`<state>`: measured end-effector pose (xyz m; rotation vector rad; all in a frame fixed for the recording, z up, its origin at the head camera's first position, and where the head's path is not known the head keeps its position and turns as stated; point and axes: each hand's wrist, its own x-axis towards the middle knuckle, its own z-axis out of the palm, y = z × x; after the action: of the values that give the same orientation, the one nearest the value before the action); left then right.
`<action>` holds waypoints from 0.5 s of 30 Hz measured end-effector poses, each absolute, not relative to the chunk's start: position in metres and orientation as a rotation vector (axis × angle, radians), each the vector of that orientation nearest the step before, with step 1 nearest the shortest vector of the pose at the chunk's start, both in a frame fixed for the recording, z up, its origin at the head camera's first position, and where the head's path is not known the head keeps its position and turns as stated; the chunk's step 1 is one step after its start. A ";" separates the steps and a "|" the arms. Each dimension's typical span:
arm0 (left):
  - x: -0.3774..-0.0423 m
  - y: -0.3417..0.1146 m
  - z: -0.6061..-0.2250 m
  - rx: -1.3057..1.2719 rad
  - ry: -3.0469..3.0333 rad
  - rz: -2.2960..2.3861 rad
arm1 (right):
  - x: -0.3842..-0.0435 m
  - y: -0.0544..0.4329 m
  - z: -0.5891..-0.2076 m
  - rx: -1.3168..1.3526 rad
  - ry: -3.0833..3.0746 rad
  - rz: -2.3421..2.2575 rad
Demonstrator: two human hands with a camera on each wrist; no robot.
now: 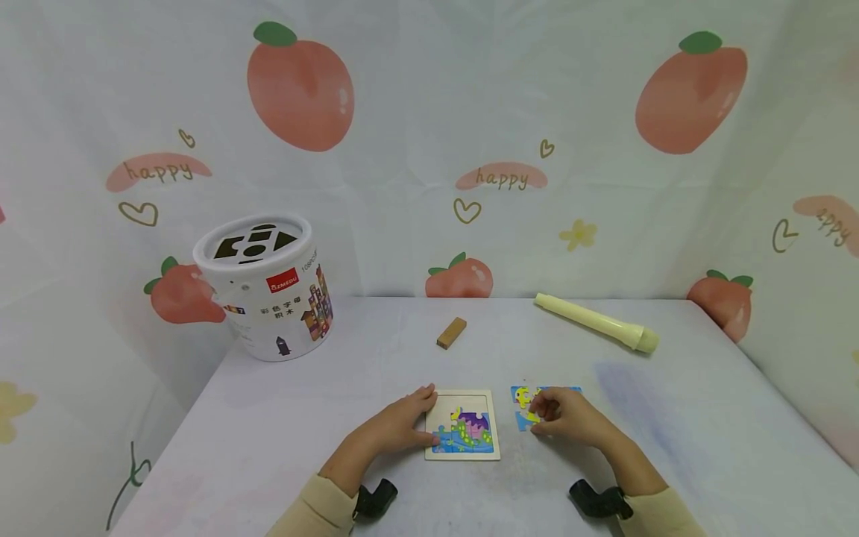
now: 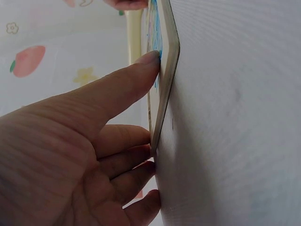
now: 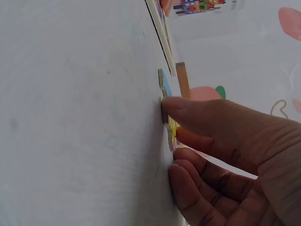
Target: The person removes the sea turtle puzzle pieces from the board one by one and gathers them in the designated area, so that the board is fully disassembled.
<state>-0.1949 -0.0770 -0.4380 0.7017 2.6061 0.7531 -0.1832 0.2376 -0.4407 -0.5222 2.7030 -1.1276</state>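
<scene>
Puzzle board flat on table, in front of the person, between the two hands and nearer the left. Fitted pieces, purple, green and blue, fill its bottom and much of its right side; bare wood shows at upper left and along the top.

Left hand on the board's left side, not clenched: thumb rests on the frame near the picture's lower left, other fingers extended loosely along the edge, lower ones down by the table in the left wrist view.

Right hand right of the board, well apart from it, over the loose pieces. Thumb and index pinch one piece, yellow and blue, close to the table; remaining fingers curled. Can't tell whether it is fully lifted. The hand partly hides the loose pieces, so no exact count; blue and yellow show.

Behind the board: wooden block. Back right: pale yellow stick, lying at a slant. Back left: white tub, shape holes in its lid. Fruit-print backdrop behind. Beige sleeves, black device at each wrist.
</scene>
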 end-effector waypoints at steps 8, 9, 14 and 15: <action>-0.196 -0.076 -0.439 0.694 2.591 0.758 | -0.186 0.235 -0.430 -0.575 2.737 -1.063; -0.196 -0.076 -0.439 0.693 2.593 0.754 | -0.187 0.233 -0.429 -0.589 2.739 -1.065; -0.193 -0.075 -0.435 0.710 2.611 0.711 | -0.192 0.222 -0.425 -0.686 2.727 -1.091; -0.191 -0.075 -0.434 0.725 2.612 0.695 | -0.193 0.219 -0.424 -0.697 2.721 -1.093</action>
<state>-0.1914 -0.0751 -0.4335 0.7250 2.6122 0.6951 -0.1931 0.2187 -0.4236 -0.6968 2.7209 -1.0932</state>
